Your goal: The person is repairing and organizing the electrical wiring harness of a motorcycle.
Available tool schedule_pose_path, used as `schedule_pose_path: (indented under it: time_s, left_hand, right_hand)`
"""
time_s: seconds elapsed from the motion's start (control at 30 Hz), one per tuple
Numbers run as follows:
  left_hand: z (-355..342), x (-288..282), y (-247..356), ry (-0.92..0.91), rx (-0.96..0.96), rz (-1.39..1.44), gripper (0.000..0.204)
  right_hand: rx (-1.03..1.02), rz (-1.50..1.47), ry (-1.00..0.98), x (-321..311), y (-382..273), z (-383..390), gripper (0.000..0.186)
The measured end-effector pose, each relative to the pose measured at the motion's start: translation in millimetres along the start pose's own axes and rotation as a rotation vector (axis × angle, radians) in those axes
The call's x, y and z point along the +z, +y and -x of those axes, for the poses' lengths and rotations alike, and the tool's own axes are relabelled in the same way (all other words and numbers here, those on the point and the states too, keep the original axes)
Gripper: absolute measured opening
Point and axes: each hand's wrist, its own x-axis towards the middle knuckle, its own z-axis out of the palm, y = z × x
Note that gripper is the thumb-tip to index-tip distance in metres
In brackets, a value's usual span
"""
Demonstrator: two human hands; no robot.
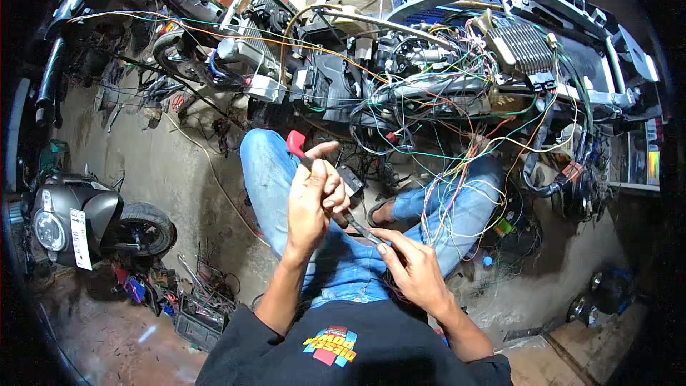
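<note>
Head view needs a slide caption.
Left hand and right hand hold a dark cable near a metal frame and tangled wires.

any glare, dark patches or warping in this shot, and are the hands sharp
Head view: black vignetting swallows the corners; head view: glare whitens parts of the curved silver metal frame; head view: the black cotton-like T-shirt is mostly dark; head view: left hand and right hand look fairly sharp, fisheye warping strongest rimward.

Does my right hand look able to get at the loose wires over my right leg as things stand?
Probably yes: the right hand is near the loose wires, with nothing visibly blocking the way, but it's pinching a dark slender piece and might need to let go.
</note>
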Motion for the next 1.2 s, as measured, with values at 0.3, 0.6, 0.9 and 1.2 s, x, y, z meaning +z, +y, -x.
schedule_pose_path:
  time_s: [0.3, 0.6, 0.9, 1.2]
  left_hand:
    - [19.5, 5.5, 6.8, -0.093, 0.047, -0.785, 0.022]
    - [26.7, -8.2, -7.3, -0.175, 0.128, -0.693, 0.058]
    - [26.4, 6.5, -6.6, -0.033, -0.062, -0.558, 0.057]
    - [18.3, 4.2, -24.3, 0.002, -0.047, -0.275, 0.048]
  right_hand:
    - [-0.227, 0.027, 0.202, -19.1, -33.5, -56.0, 0.044]
    - [-0.372, -0.019, 0.365, 6.6, -49.5, -83.3, 0.031]
    - [-0.572, 0.169, 0.549, 19.6, -39.1, -83.9, 0.022]
    - [-0.624, 0.256, 0.547, 27.3, -24.8, -92.6, 0.02]
